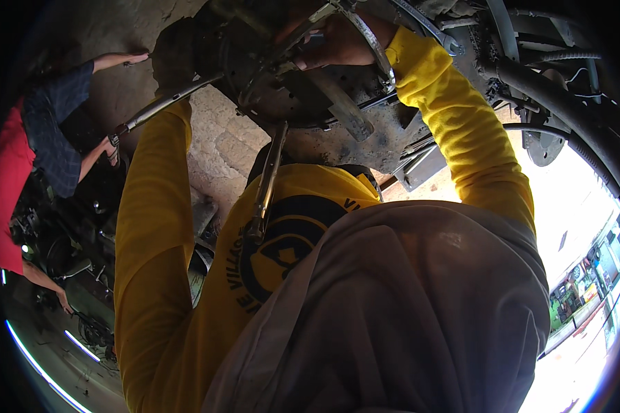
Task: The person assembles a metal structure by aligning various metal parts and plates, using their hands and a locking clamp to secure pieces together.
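Right hand (344, 43) is stuck in among the greasy metal, thumb and fingers reaching toward the middle, one curved metal shoe (372, 38) arcing over it near the wrist. Can't honestly tell you if the fingers are clamped on something or just resting, it's too dark in there. Left hand's worse: lost in the shadow past the yellow sleeve (155, 206), so no clue how it's set. The curved shoe sits up at the top, in front of a dark round plate with holes (238, 69), and two long metal bars, a left bar (165, 101) and a near bar (270, 175), stick out from around it. My worry: if the shoe slips or springs under load, my fingers are right where they'd get pinched, and grease plus bad light would be why. The near bar angles back toward my belly too, so a sudden kick could jab me. Below it all is rough, blotchy concrete floor (227, 134). Over left there's a co-worker in a red shirt (12, 172), plus strip lights (45, 365); off right, a blazing bright opening (565, 206), which probably makes the shadows seem darker.
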The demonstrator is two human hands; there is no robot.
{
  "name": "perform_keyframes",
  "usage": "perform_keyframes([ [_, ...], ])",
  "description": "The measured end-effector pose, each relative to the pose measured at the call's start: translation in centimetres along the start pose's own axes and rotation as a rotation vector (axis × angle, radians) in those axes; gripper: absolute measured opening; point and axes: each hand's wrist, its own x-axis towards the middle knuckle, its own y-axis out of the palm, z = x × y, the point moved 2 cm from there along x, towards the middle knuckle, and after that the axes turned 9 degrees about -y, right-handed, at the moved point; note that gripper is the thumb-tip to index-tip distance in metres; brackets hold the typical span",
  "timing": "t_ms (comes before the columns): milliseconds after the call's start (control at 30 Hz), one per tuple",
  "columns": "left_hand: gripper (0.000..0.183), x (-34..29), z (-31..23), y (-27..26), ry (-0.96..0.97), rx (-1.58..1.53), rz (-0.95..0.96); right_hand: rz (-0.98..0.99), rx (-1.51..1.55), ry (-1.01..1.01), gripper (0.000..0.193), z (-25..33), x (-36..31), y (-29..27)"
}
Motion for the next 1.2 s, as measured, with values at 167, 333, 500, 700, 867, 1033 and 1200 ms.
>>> perform_keyframes([
  [167, 0.028, 0.7, 2.8, 0.0, 0.529, 0.163, -0.137, -0.007, 0.009, -0.008, 0.029, 0.2, 0.1, 0.1],
  [333, 0.028, 0.4, 2.2, -0.2, 0.572, 0.207, -0.156, -0.009, -0.003, -0.007, 0.029, 0.4, -0.2, 0.2],
  [500, 0.028, 0.3, 2.4, -0.2, 0.612, 0.241, -0.177, -0.009, 0.006, -0.009, 0.029, 0.4, 0.0, 0.0],
  [700, 0.030, -0.1, 0.9, 0.1, 0.583, 0.156, -0.139, 0.003, 0.008, 0.007, 0.029, 0.0, -0.1, -0.5],
  [867, 0.029, 0.8, 2.1, -0.1, 0.653, 0.248, -0.149, 0.005, 0.016, -0.005, 0.029, 0.2, 0.1, -0.7],
  [1033, 0.030, 1.2, 2.7, 1.1, 0.370, 0.175, -0.051, 0.002, 0.015, 0.009, 0.029, -0.1, -0.2, -0.7],
  [1200, 0.035, 3.1, 7.4, 0.8, 0.434, 0.169, -0.111, 0.010, 0.031, -0.024, 0.029, 0.3, 0.5, -0.3],
])
